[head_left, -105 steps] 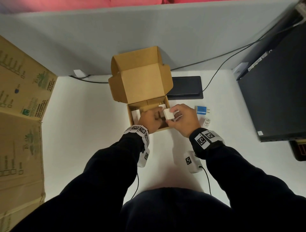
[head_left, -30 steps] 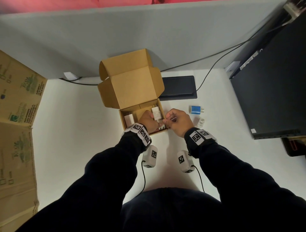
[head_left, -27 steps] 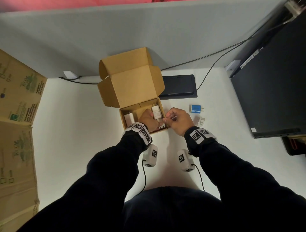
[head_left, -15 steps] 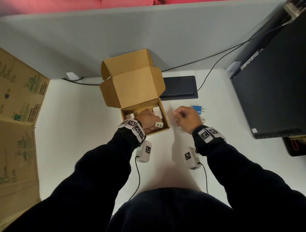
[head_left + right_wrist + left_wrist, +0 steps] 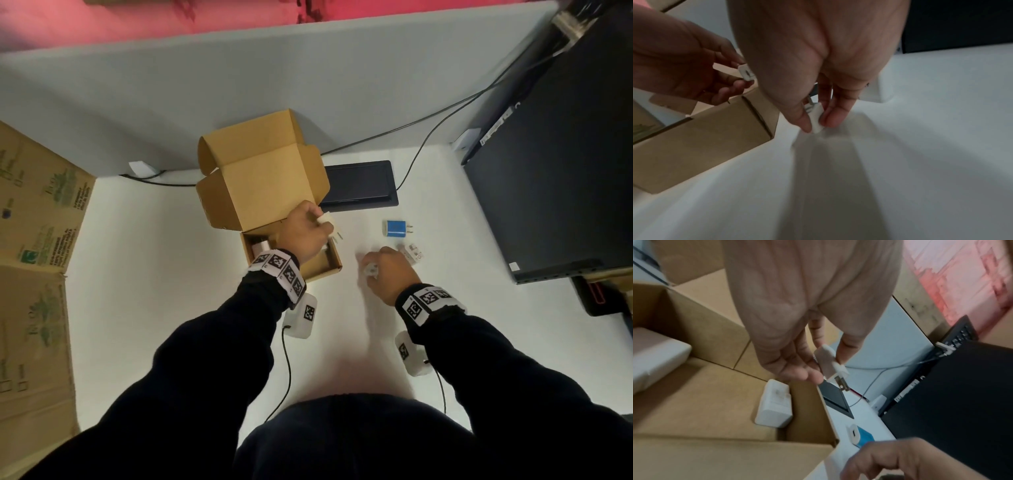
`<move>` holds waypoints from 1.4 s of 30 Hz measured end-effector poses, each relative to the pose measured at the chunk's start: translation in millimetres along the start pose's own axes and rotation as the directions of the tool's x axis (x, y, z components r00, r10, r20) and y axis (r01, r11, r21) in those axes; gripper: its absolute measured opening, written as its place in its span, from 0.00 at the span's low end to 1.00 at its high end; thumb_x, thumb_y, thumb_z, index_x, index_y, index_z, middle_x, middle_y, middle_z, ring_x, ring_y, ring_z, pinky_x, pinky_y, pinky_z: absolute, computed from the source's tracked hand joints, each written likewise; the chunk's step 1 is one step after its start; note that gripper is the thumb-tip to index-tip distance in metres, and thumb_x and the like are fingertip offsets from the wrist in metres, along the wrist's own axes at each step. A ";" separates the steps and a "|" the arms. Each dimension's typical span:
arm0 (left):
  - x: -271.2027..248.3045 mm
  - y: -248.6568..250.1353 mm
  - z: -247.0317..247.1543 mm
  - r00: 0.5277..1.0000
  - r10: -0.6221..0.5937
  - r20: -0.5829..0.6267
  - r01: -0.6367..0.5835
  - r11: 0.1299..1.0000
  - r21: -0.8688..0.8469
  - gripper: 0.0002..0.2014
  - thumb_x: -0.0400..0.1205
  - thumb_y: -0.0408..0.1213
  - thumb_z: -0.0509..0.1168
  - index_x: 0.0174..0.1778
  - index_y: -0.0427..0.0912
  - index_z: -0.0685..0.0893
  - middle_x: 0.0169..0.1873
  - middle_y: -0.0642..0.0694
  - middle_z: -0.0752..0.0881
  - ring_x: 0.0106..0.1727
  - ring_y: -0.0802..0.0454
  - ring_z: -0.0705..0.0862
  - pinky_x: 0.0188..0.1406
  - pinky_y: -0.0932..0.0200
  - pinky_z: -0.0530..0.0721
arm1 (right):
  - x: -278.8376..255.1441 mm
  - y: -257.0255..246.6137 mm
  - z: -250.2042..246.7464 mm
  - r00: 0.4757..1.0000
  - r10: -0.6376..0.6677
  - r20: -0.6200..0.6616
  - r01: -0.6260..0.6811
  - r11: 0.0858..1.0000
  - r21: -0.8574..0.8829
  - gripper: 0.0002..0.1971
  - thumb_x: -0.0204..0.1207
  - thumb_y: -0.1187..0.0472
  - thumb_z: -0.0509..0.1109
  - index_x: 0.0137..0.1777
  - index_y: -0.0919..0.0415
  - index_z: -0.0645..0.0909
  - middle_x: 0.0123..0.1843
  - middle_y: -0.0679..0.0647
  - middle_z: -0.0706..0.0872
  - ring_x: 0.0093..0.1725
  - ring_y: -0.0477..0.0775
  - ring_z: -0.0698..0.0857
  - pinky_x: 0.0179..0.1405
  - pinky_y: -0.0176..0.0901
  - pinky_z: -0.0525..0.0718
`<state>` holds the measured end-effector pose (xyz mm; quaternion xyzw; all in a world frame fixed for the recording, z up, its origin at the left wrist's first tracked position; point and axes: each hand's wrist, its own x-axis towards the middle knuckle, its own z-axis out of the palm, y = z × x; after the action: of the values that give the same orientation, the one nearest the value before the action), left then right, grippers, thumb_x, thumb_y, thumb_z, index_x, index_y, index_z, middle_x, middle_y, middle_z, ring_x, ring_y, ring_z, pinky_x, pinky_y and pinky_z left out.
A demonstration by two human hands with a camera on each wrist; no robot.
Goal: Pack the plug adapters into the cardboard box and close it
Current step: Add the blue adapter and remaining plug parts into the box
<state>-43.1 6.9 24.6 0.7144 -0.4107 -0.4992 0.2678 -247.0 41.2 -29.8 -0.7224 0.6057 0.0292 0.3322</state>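
The brown cardboard box (image 5: 322, 270) stands with its lid (image 5: 260, 185) raised. Two white adapters lie inside, one small (image 5: 774, 404) and one larger (image 5: 653, 350). My left hand (image 5: 318, 222) hovers over the box's right rear corner. It pinches a white adapter with metal prongs (image 5: 830, 363) between thumb and fingers. Right of the box, my right hand (image 5: 373, 267) is down at the table, pinching a small white adapter piece (image 5: 816, 118). A blue adapter (image 5: 395, 228) and a small white adapter (image 5: 412, 253) lie on the table beyond my right hand.
A flat black device (image 5: 359, 185) lies behind the box with a cable running to the grey partition. A large black monitor (image 5: 555, 171) fills the right side. Printed cardboard sheets (image 5: 34, 240) lean at the left. The white table (image 5: 154, 274) is bare left of the box.
Both hands were together at the box. My left hand has since lifted the pronged adapter up and back over the box. My right hand moved right and down to the table, holding a small white piece.
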 end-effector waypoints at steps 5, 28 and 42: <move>0.7 13.4 25.1 0.967 0.233 0.108 -0.254 0.925 0.281 0.09 0.80 0.35 0.70 0.53 0.46 0.78 0.33 0.41 0.89 0.37 0.44 0.86 0.36 0.57 0.83 | -2.8 1.4 -5.5 0.978 0.112 -0.176 -0.079 0.980 0.183 0.13 0.72 0.65 0.74 0.57 0.59 0.83 0.49 0.54 0.78 0.47 0.58 0.82 0.44 0.39 0.72; 28.6 -5.6 55.2 0.933 0.199 0.301 -0.352 0.323 0.878 0.14 0.84 0.49 0.64 0.59 0.44 0.80 0.51 0.40 0.87 0.66 0.38 0.76 0.70 0.31 0.70 | 37.9 2.0 -55.3 0.963 0.159 -0.219 -0.181 0.980 -0.084 0.23 0.77 0.67 0.64 0.72 0.53 0.80 0.69 0.60 0.77 0.70 0.66 0.73 0.58 0.59 0.85; 38.1 4.0 58.5 0.968 0.163 0.189 -0.223 0.226 0.948 0.14 0.85 0.51 0.65 0.61 0.48 0.85 0.52 0.43 0.88 0.68 0.38 0.74 0.71 0.30 0.64 | 74.4 -1.2 -46.2 0.972 0.203 -0.121 -0.173 0.959 0.226 0.16 0.75 0.50 0.80 0.59 0.53 0.82 0.53 0.57 0.86 0.48 0.59 0.84 0.52 0.43 0.80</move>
<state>-92.8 -26.1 -12.0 0.6593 -0.7206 -0.1249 -0.1745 -242.9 -46.2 -26.3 -0.6217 0.6935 -0.0565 0.3597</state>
